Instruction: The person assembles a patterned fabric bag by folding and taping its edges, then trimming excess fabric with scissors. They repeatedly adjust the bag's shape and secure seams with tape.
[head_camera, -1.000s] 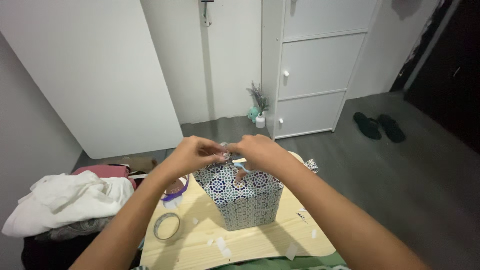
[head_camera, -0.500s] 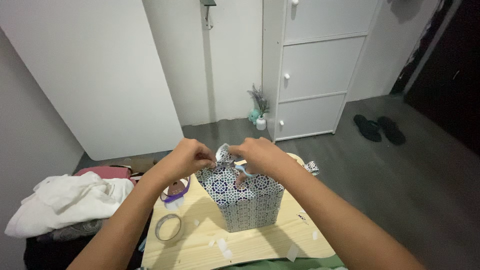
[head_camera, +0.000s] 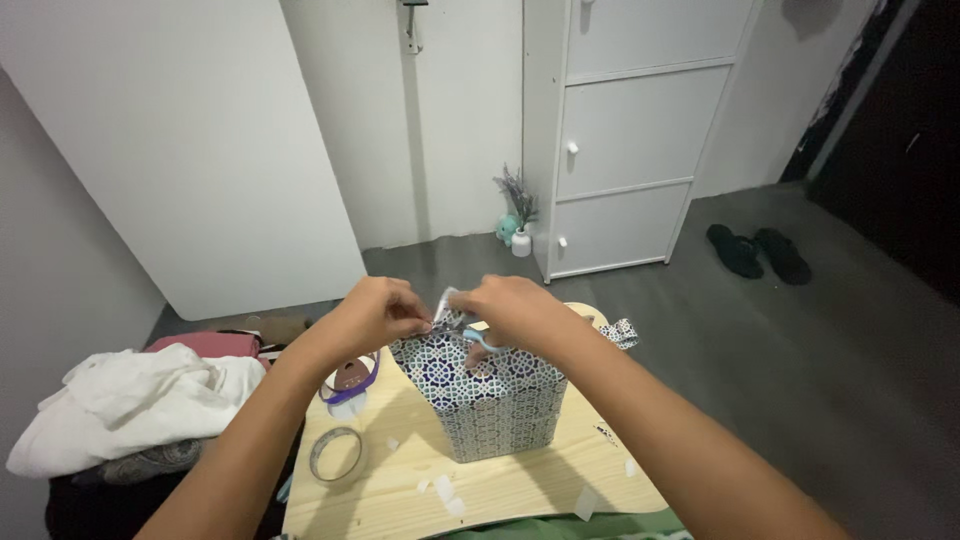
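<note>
Both forearms are bare, no sleeves in view; left hand (head_camera: 375, 312) and right hand (head_camera: 512, 308) wear no gloves, rings or watch.

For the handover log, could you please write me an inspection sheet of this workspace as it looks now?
Surface: pale wooden table, scattered with small white paper scraps.
Job's things: box wrapped in blue-and-white patterned paper, upright mid-table, with a silvery ribbon at its top.
Clutter: clear tape roll; purple tape dispenser; patterned offcut at the far edge.
Hands: left hand and right hand both pinch the ribbon above the box.
Cables: nothing seen.
Surroundings: white clothes pile on the left; white cabinet; small potted plant; black slippers on grey floor.
</note>
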